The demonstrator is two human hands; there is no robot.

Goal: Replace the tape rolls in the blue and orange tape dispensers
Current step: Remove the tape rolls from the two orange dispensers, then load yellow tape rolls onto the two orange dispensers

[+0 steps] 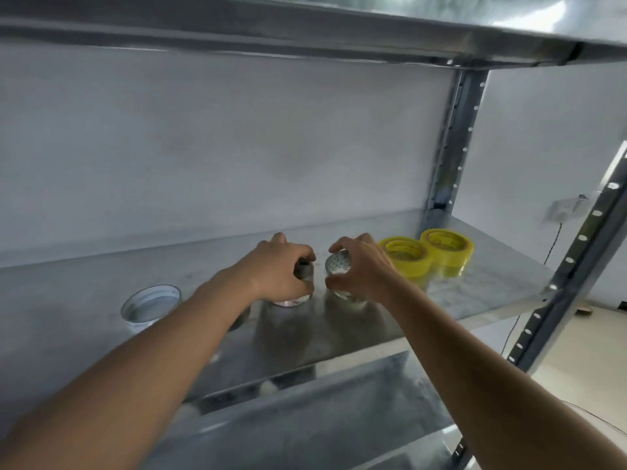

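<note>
Both arms reach onto a metal shelf [468, 293]. My left hand [278, 269] grips a clear tape roll [291, 301] from above; only its lower rim shows under the fingers. Beside it, my right hand [356, 266] curls round a second clear tape roll [339, 266], thumb and fingers on its edges. Both rolls stand on the shelf, almost touching. A third clear roll [151, 307] lies flat to the left. Two yellow tape rolls [427, 254] lie flat at the right. No dispenser is in view.
An upper shelf [305, 32] hangs overhead. Perforated steel uprights stand at the back right [454, 140] and front right [573, 259]. A lower shelf [305, 418] shows below. A wall socket [566, 206] with a cable sits on the right wall.
</note>
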